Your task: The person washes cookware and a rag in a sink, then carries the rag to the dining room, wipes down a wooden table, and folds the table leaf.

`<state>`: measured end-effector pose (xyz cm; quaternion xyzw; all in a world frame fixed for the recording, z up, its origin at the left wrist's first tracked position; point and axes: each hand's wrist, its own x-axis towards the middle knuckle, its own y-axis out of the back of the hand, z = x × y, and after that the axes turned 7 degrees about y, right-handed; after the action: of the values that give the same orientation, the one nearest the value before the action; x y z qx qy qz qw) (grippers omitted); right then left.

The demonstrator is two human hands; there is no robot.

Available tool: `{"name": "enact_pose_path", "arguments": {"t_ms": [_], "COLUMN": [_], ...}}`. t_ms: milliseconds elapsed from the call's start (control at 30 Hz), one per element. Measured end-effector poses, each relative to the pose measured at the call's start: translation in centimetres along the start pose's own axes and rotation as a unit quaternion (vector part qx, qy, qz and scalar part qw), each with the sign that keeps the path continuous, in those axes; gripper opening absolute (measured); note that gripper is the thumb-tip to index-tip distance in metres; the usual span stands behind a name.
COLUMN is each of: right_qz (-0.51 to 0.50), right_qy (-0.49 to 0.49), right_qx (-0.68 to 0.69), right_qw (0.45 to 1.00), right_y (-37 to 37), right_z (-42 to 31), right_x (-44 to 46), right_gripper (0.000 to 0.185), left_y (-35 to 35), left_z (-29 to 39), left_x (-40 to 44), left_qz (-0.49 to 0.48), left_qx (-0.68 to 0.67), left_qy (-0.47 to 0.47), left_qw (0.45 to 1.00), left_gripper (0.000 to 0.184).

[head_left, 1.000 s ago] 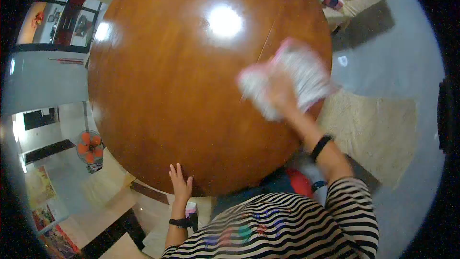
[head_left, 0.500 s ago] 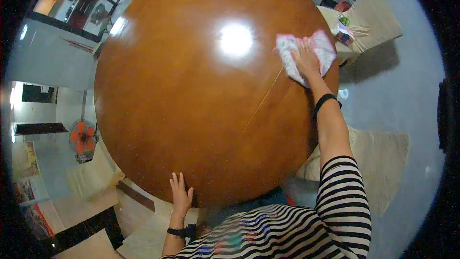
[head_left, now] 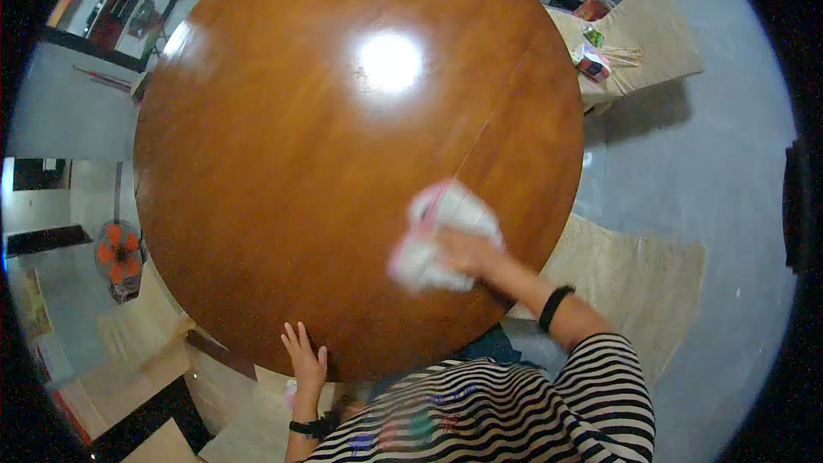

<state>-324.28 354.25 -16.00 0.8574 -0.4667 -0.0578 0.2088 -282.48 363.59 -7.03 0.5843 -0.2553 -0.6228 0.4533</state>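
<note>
A large round brown wooden table (head_left: pixel 283 163) fills the middle of the view, with a thin seam line running across its right half. My right hand (head_left: pixel 467 253) presses on a white cloth with pink edges (head_left: pixel 459 210), flat against the tabletop right of centre. Both hand and cloth are smeared by motion, and the fingers are hard to make out. At the near edge of the table my left hand (head_left: pixel 306 357) rests with fingers spread, holding nothing.
Cloth-covered chairs stand around the table; the one at the upper right (head_left: pixel 656 26) carries small packets (head_left: pixel 591 60) and sticks. An orange-bladed fan (head_left: pixel 118 255) is at the left. Another pale chair cover (head_left: pixel 634 283) lies right of my arm.
My right hand has swept the cloth from the table's far right toward me and leftward, and my elbow has bent. My left hand stays at the near edge. The view has shifted slightly.
</note>
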Motion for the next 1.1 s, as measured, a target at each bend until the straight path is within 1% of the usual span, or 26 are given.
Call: {"name": "enact_pose_path", "arguments": {"t_ms": [33, 67, 100, 133, 167, 200, 233, 267, 300, 400, 467, 500, 567, 633, 667, 700, 733, 833, 867, 933, 967, 1000, 1067, 1100], "right_qz": [0.067, 0.140, 0.183, 0.157, 0.206, 0.207, 0.217, 0.238, 0.260, 0.221, 0.211, 0.208, 0.176, 0.100, 0.065, 0.055, 0.040, 0.055, 0.025, 0.034, 0.063, 0.095, 0.161, 0.173], "right_qy": [0.026, 0.029, -0.003, -0.073, -0.064, -0.127, -0.152, -0.147, -0.140, -0.168, -0.154, -0.146, -0.207, -0.277, -0.240, -0.221, -0.244, -0.177, -0.140, -0.112, -0.105, -0.093, -0.107, -0.155], "right_qx": [-0.137, -0.271, -0.317, -0.371, -0.416, -0.474, -0.490, -0.539, -0.587, -0.631, -0.619, -0.612, -0.545, -0.432, -0.419, -0.444, -0.402, -0.378, -0.357, -0.394, -0.430, -0.465, -0.511, -0.524], "right_qw": [0.988, 0.952, 0.930, 0.912, 0.883, 0.846, 0.830, 0.794, 0.754, 0.725, 0.740, 0.749, 0.794, 0.852, 0.873, 0.867, 0.882, 0.907, 0.923, 0.912, 0.894, 0.875, 0.837, 0.819], "right_y": [4.3, 8.5, 13.6, 17.7, 21.0, 25.0, 29.1, 32.9, 35.1, 36.8, 34.6, 32.4, 25.6, 17.9, 14.2, 10.8, 10.5, 9.5, 10.6, 13.6, 15.7, 17.9, 22.1, 24.0], "right_z": [2.4, 4.7, 4.1, 6.9, 7.7, 11.2, 12.2, 14.6, 16.4, 14.6, 12.5, 10.8, 6.2, 2.0, -0.9, -3.3, -4.7, -5.4, -5.3, -3.2, -2.0, -0.4, 2.5, 3.2], "right_x": [0.3, 0.7, 2.3, 2.8, 4.1, 4.3, 4.9, 4.8, 4.8, 4.9, 3.4, 2.4, -0.5, -3.8, -4.9, -5.8, -6.8, -8.0, -7.9, -7.9, -7.5, -6.8, -5.8, -5.0], "right_gripper": [0.055, 0.055, 0.056, 0.062, 0.061, 0.059, 0.057, 0.057, 0.056, 0.057, 0.058, 0.059, 0.062, 0.070, 0.071, 0.069, 0.066, 0.062, 0.058, 0.057, 0.055, 0.054, 0.050, 0.047], "left_y": [0.0, -0.1, -0.3, -0.1, 1.9, 2.1, 2.5, 2.6, 2.6, 3.2, 3.3, 3.6, 3.6, 3.6, 3.7, 3.7, 2.6, 2.7, 2.9, 3.1, 3.3, 3.1, 2.9, 2.7], "left_z": [0.0, 0.1, 0.5, 1.4, 0.8, 1.4, 2.0, 2.2, 2.4, 3.2, 2.9, 2.5, 1.8, 1.3, 0.7, 0.1, 1.4, 1.1, 0.8, 0.9, 0.7, 0.0, -0.3, 0.0], "left_x": [-0.1, -0.1, 0.1, 0.1, 0.0, 0.1, -0.1, -0.2, -0.1, 0.7, 1.3, 1.3, 1.6, 1.8, 1.7, 1.9, 1.9, 1.5, 1.4, 1.3, 1.2, 1.2, 1.2, 0.7], "left_qz": [-0.002, -0.001, 0.002, -0.001, -0.007, -0.009, -0.015, -0.007, -0.007, -0.009, -0.001, -0.003, -0.001, -0.004, -0.005, -0.005, -0.004, 0.002, 0.000, 0.001, 0.004, 0.012, 0.022, 0.023], "left_qx": [-0.001, -0.002, -0.005, -0.012, -0.030, -0.046, -0.059, -0.055, -0.053, -0.041, -0.031, -0.028, -0.024, -0.026, -0.026, -0.020, -0.014, 0.006, 0.010, -0.009, -0.016, -0.009, -0.002, 0.003], "left_qy": [0.010, 0.021, 0.030, 0.047, 0.063, 0.081, 0.100, 0.087, 0.098, 0.121, 0.133, 0.129, 0.118, 0.117, 0.116, 0.116, 0.117, 0.130, 0.134, 0.131, 0.135, 0.113, 0.082, 0.070], "left_qw": [1.000, 1.000, 1.000, 0.999, 0.998, 0.996, 0.993, 0.995, 0.994, 0.992, 0.991, 0.991, 0.993, 0.993, 0.993, 0.993, 0.993, 0.992, 0.991, 0.991, 0.991, 0.993, 0.996, 0.997], "left_gripper": [0.075, 0.074, 0.074, 0.072, 0.071, 0.071, 0.070, 0.069, 0.070, 0.072, 0.074, 0.075, 0.077, 0.078, 0.078, 0.079, 0.079, 0.080, 0.080, 0.080, 0.080, 0.079, 0.078, 0.078]}}
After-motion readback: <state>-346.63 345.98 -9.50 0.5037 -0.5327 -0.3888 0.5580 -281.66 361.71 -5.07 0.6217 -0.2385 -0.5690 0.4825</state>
